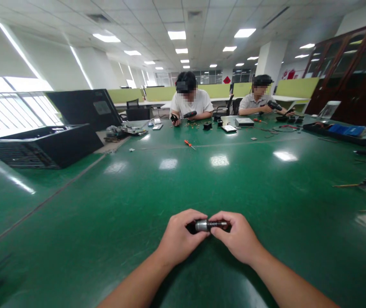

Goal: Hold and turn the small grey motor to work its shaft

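Both my hands meet low over the green table (131, 201), holding one small metal part between them. My left hand (179, 237) is closed round the silver cylindrical end of the metal part (209, 225). My right hand (238, 237) pinches its darker threaded end with thumb and fingers. The part lies level, just above the table surface. What lies under my left palm is hidden.
A black computer case (44, 145) lies at the left, with another dark panel behind it. Two people sit at the far side with power screwdrivers. An orange screwdriver (189, 144), small parts and a blue-lined tray (346, 130) lie farther back.
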`<state>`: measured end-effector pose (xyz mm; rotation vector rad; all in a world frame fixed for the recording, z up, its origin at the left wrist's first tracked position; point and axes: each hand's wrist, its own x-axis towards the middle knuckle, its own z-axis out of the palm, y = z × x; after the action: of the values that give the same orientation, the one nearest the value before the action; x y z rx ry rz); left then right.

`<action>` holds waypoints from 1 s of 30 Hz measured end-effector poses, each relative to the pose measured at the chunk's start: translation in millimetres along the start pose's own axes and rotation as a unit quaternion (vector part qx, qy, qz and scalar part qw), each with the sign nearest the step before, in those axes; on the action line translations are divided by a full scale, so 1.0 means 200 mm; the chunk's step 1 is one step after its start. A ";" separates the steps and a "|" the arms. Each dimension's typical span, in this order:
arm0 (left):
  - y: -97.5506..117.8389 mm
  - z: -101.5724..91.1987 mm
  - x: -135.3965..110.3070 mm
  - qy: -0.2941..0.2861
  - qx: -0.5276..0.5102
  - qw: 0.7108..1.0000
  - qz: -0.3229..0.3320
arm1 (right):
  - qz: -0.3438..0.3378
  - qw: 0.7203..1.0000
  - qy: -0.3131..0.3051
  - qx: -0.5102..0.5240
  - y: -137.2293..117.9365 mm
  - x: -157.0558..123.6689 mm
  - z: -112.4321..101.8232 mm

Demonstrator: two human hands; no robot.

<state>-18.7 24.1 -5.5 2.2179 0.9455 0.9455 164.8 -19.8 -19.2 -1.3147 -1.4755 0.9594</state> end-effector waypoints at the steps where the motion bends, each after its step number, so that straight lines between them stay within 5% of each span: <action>1: 0.00 0.00 0.00 0.002 -0.003 1.000 0.005 | -0.001 1.000 -0.001 -0.001 0.00 0.00 0.00; 30: 0.03 0.00 -0.01 0.040 0.009 0.999 0.029 | 0.004 1.000 -0.001 0.027 0.01 0.00 -0.01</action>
<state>-18.1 19.8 -2.3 2.2471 0.9329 1.0624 166.7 -19.4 -20.0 -1.2814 -1.4372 0.9985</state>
